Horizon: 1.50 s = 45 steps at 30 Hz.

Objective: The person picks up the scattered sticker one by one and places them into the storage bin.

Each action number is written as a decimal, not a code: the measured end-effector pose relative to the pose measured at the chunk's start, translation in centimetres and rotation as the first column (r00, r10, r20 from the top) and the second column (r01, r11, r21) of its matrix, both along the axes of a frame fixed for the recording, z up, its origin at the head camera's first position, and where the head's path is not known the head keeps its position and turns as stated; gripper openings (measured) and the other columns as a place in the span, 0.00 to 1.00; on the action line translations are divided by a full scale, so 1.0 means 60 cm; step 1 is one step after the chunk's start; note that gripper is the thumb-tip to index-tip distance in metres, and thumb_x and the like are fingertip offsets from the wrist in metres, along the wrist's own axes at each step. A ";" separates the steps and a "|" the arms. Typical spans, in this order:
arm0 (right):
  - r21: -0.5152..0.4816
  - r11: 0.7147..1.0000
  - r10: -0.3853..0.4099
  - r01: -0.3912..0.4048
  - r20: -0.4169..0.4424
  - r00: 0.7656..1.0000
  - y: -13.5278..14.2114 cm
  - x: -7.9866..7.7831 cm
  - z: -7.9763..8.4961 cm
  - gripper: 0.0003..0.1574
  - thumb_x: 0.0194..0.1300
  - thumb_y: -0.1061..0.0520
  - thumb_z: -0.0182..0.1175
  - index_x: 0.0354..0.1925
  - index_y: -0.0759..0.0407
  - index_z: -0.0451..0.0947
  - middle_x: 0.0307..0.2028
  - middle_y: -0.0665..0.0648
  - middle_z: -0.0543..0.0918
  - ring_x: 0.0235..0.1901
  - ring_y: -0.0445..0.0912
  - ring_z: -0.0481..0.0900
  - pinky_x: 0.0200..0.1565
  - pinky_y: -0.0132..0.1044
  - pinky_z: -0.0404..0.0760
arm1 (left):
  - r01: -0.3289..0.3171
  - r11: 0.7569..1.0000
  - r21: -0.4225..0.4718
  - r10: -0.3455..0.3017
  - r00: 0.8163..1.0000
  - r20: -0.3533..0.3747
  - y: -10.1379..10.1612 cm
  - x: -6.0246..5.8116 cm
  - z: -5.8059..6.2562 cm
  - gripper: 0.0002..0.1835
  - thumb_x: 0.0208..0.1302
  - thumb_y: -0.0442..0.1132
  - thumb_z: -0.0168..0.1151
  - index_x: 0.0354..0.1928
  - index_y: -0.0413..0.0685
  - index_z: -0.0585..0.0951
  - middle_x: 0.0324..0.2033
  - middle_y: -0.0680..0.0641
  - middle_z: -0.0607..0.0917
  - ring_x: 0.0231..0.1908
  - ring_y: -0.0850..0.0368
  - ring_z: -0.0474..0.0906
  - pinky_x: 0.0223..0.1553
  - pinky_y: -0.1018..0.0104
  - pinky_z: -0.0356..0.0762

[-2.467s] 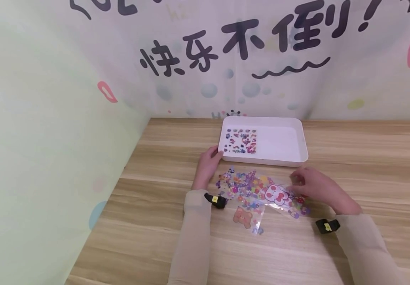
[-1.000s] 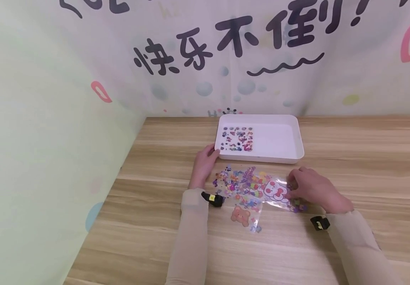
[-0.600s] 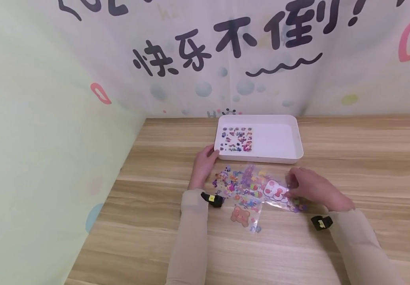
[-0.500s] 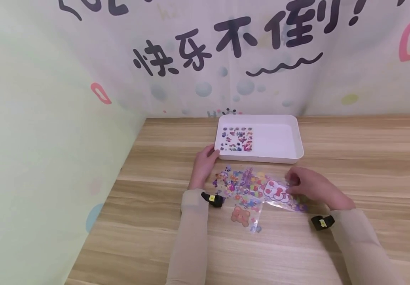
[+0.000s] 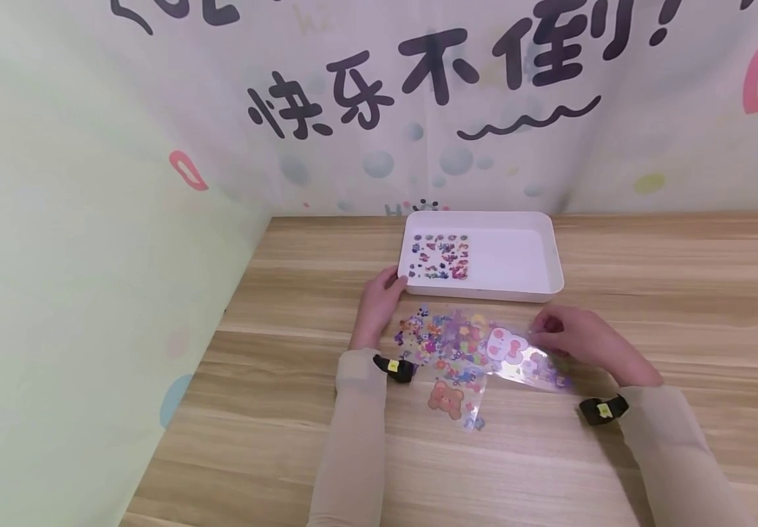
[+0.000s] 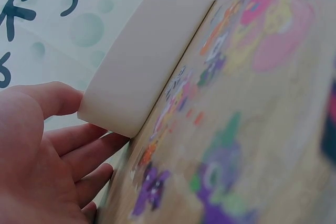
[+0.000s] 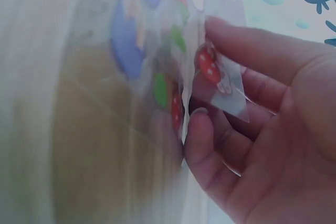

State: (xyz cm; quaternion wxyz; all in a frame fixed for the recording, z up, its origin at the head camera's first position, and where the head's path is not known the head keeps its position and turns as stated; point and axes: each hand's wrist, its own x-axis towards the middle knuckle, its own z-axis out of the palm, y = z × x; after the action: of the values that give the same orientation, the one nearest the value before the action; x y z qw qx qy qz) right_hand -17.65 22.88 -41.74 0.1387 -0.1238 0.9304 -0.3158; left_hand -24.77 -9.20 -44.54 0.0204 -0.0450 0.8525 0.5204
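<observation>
My left hand (image 5: 377, 306) holds the front left corner of a white plastic tray (image 5: 484, 293), thumb and fingers on either side of the corner in the left wrist view. The right hand (image 5: 576, 337) pinches the right part of a clear sticker sheet (image 5: 507, 344) printed with a white rabbit-like figure. In the right wrist view the sheet's edge, with red strawberry stickers (image 7: 209, 66), passes between thumb and finger. That sheet overlaps other clear sticker sheets in front of the tray, one bearing a pink bear (image 5: 445, 400).
Inside the tray, on its left side, lies a sheet of small colourful stickers (image 5: 441, 258). A wood-grain table (image 5: 300, 410) carries everything. Behind it hangs a pale printed cloth (image 5: 497, 168) with dark lettering; a pale green wall (image 5: 89, 256) stands at the left.
The rabbit sheet's right end shifts and catches more glare, and the right hand has moved slightly while pinching it. My left hand stays at the tray corner.
</observation>
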 end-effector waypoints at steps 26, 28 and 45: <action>-0.103 0.994 -0.017 0.024 0.067 0.998 0.008 -0.004 -0.004 0.30 0.57 0.58 0.58 0.57 0.58 0.61 0.34 0.58 0.75 0.28 0.48 0.73 0.27 0.37 0.74 | -0.007 1.000 -0.007 0.007 1.000 0.007 0.002 -0.001 0.001 0.24 0.62 0.52 0.50 0.60 0.58 0.69 0.57 0.53 0.71 0.59 0.55 0.62 0.60 0.56 0.56; -0.107 0.994 -0.030 0.037 0.071 0.997 0.009 -0.003 -0.001 0.32 0.57 0.55 0.60 0.58 0.57 0.60 0.34 0.58 0.75 0.29 0.48 0.72 0.26 0.38 0.74 | -0.007 1.000 -0.008 0.007 1.000 0.009 0.001 0.000 0.002 0.24 0.62 0.52 0.50 0.60 0.58 0.69 0.58 0.53 0.71 0.60 0.55 0.62 0.60 0.57 0.56; -0.127 0.988 -0.085 0.083 -0.009 0.996 0.014 -0.002 0.005 0.20 0.60 0.47 0.57 0.45 0.59 0.69 0.30 0.57 0.77 0.25 0.48 0.73 0.25 0.36 0.75 | -0.008 1.000 0.005 0.008 1.000 0.019 0.002 0.004 0.007 0.24 0.62 0.52 0.50 0.60 0.58 0.69 0.58 0.54 0.71 0.59 0.57 0.62 0.60 0.58 0.57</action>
State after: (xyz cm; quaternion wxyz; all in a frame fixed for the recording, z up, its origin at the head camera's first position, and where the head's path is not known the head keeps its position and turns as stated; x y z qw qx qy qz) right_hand -17.78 23.71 -41.44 0.1105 -0.0952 0.9138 -0.3790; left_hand -24.53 -9.09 -44.11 0.0264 -0.0532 0.8508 0.5222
